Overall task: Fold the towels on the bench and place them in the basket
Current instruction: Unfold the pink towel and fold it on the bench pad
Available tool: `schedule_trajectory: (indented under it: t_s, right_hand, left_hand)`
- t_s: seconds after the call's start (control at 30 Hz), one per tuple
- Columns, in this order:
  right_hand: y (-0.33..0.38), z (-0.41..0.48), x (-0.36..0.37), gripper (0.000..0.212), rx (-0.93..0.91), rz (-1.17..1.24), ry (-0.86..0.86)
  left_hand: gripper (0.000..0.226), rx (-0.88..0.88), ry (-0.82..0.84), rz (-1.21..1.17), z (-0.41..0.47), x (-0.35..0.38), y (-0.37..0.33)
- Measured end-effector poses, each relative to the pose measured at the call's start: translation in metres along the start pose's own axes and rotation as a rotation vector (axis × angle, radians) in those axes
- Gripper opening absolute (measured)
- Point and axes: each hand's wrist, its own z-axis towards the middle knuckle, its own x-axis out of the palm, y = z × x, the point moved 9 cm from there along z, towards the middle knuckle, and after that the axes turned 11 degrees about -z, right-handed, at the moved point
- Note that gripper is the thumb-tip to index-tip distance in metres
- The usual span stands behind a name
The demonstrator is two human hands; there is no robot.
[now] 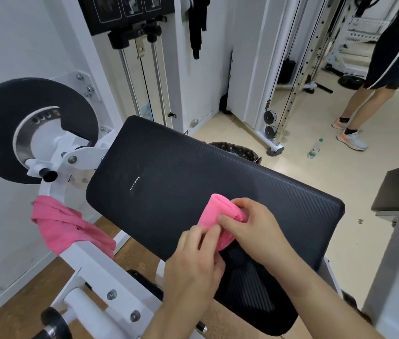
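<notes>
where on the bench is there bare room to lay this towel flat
Bare: the bench pad beyond the pink towel, up to its far edge by the basket, and its right corner. Crowded: the near edge, where the left hand and right hand grip that towel, and the white frame under the second towel.

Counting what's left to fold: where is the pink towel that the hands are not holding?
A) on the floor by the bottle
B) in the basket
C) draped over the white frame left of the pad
C: the loose pink towel hangs over the white frame beside the black pad.
</notes>
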Motion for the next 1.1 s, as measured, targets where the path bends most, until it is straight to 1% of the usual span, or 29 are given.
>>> schedule_trajectory:
  t_s: [0.07, 0.13, 0.17, 0.23, 0.3, 0.33, 0.4, 0.47, 0.5, 0.57, 0.63, 0.67, 0.7, 0.77, 0.8, 0.83, 0.87, 0.9, 0.97, 1.0, 1.03, 1.1]
  right_hand:
    - [0.007, -0.005, -0.010, 0.021, -0.057, 0.016, 0.026]
    - [0.014, -0.013, -0.023, 0.017, -0.123, 0.066, 0.067]
    - [0.018, -0.017, -0.029, 0.017, -0.155, 0.098, 0.098]
    - [0.027, -0.029, -0.042, 0.020, -0.236, 0.156, 0.176]
    - [0.035, -0.045, -0.058, 0.022, -0.333, 0.187, 0.239]
    - [0.037, -0.054, -0.069, 0.023, -0.373, 0.199, 0.261]
    - [0.034, -0.073, -0.092, 0.023, -0.422, 0.227, 0.293]
    - [0.022, -0.094, -0.116, 0.025, -0.446, 0.265, 0.309]
    - [0.014, -0.106, -0.128, 0.026, -0.453, 0.291, 0.306]
    - [-0.009, -0.129, -0.158, 0.033, -0.453, 0.298, 0.226]
    - [-0.041, -0.147, -0.192, 0.032, -0.386, 0.263, 0.158]
    - [-0.060, -0.156, -0.205, 0.028, -0.318, 0.270, 0.189]
    - [-0.081, -0.165, -0.214, 0.027, -0.220, 0.305, 0.275]
    - [-0.118, -0.190, -0.227, 0.048, -0.053, 0.395, 0.520]
    - [-0.133, -0.201, -0.235, 0.060, -0.039, 0.423, 0.595]
    - [-0.146, -0.207, -0.247, 0.069, -0.041, 0.440, 0.604]
    - [-0.161, -0.208, -0.259, 0.071, -0.050, 0.445, 0.560]
    - [-0.175, -0.208, -0.273, 0.063, -0.057, 0.447, 0.491]
    - [-0.205, -0.204, -0.299, 0.038, -0.054, 0.440, 0.367]
    - [-0.220, -0.203, -0.310, 0.031, -0.052, 0.438, 0.342]
    - [-0.233, -0.200, -0.320, 0.029, -0.056, 0.435, 0.330]
    - [-0.255, -0.195, -0.339, 0.028, -0.078, 0.404, 0.297]
  left_hand:
    - [0.042, -0.063, -0.033, -0.144, -0.002, -0.010, -0.003]
    - [0.039, -0.121, -0.100, -0.325, -0.002, -0.025, -0.010]
    - [0.043, -0.127, -0.134, -0.340, -0.001, -0.033, -0.015]
    - [0.061, -0.126, -0.140, -0.282, 0.003, -0.044, -0.029]
    - [0.076, -0.145, -0.084, -0.199, 0.004, -0.046, -0.044]
    - [0.077, -0.182, -0.038, -0.185, 0.003, -0.043, -0.052]
    - [0.065, -0.264, 0.069, -0.256, -0.002, -0.032, -0.072]
    - [0.046, -0.263, 0.112, -0.329, -0.011, -0.021, -0.106]
    - [0.040, -0.238, 0.094, -0.317, -0.016, -0.017, -0.125]
    - [0.033, -0.189, -0.004, -0.253, -0.029, -0.007, -0.165]
    - [0.028, -0.146, -0.093, -0.201, -0.044, 0.007, -0.204]
    - [0.027, -0.098, -0.125, -0.152, -0.051, 0.014, -0.225]
    - [0.027, -0.012, -0.139, -0.059, -0.056, 0.022, -0.249]
    - [0.031, 0.219, -0.128, 0.148, -0.063, 0.046, -0.299]
    - [0.033, 0.340, -0.121, 0.222, -0.068, 0.063, -0.323]
    - [0.031, 0.459, -0.124, 0.284, -0.073, 0.083, -0.345]
    - [0.028, 0.562, -0.141, 0.334, -0.079, 0.102, -0.365]
    - [0.025, 0.635, -0.161, 0.368, -0.083, 0.121, -0.381]
    - [0.023, 0.698, -0.161, 0.375, -0.084, 0.157, -0.405]
    - [0.026, 0.693, -0.132, 0.340, -0.080, 0.171, -0.411]
    - [0.034, 0.662, -0.072, 0.287, -0.075, 0.187, -0.413]
    - [0.051, 0.541, 0.109, 0.154, -0.066, 0.218, -0.410]
